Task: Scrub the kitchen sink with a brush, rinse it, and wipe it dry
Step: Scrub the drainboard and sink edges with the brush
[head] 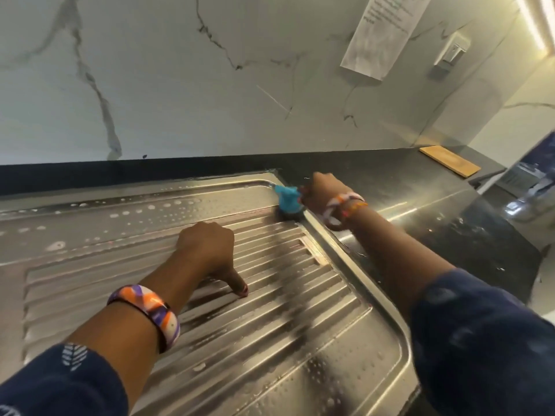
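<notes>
Two hands of mine reach over a steel draining board (270, 340), its ridges wet and dotted with soap bubbles. My right hand (322, 192) is at the far right corner of the board, fingers curled tight around the blue handle of a brush (287, 201). The brush head is pressed down on the steel just inside the raised rim. My left hand (207, 247) rests on the ridges near the middle of the board, fingers curled under into a loose fist and holding nothing, with the thumb pointing down and touching the metal. I wear a bright orange, purple and white bangle (150, 310) on the left wrist and beaded bracelets (342, 207) on the right, with dark blue sleeves pushed up both forearms. Beyond the board runs a dark worktop (420, 187), where a wooden board (449, 160) lies at the far right. A marbled white wall (180, 85) rises behind, with a printed sheet of paper (381, 31) stuck to it.
</notes>
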A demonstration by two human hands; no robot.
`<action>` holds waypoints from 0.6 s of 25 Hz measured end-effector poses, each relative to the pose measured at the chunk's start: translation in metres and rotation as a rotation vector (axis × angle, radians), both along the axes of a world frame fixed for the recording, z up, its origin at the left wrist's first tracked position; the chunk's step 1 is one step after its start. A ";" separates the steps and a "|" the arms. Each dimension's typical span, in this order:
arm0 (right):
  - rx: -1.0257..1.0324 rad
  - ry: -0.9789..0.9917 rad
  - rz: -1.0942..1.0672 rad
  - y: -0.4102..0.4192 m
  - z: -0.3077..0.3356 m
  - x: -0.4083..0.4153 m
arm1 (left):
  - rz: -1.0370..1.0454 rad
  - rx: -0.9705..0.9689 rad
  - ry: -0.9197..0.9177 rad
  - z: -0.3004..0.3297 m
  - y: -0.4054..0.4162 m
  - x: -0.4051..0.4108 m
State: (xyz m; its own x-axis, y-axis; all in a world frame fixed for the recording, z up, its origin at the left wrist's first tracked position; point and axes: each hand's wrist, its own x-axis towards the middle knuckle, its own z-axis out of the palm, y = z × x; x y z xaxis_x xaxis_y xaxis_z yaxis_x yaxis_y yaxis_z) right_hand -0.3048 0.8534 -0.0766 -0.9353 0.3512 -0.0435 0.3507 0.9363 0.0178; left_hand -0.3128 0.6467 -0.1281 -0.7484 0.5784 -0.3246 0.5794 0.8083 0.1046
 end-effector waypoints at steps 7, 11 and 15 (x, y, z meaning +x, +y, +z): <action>-0.048 0.079 0.019 0.006 -0.001 -0.067 | 0.009 0.024 0.016 -0.003 0.008 -0.003; -0.201 0.037 -0.103 0.031 0.011 -0.005 | -0.001 0.066 0.023 -0.003 0.003 0.002; -0.250 -0.103 -0.201 0.030 0.035 0.084 | 0.033 0.168 -0.019 -0.008 -0.007 0.007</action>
